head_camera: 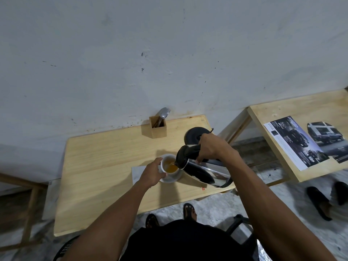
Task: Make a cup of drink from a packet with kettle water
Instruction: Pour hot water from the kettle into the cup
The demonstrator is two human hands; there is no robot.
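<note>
A white cup stands on a white saucer on the wooden table. Amber liquid fills part of the cup. My left hand grips the cup's left side. My right hand is closed around the black handle of a steel kettle. The kettle is tilted left, its spout over the cup, and water runs from it into the liquid. A white packet lies flat under my left wrist, partly hidden.
The kettle's black base sits behind my right hand. A wooden holder with a spoon and fork stands at the wall. A second table on the right carries printed leaflets. Black sandals lie on the floor.
</note>
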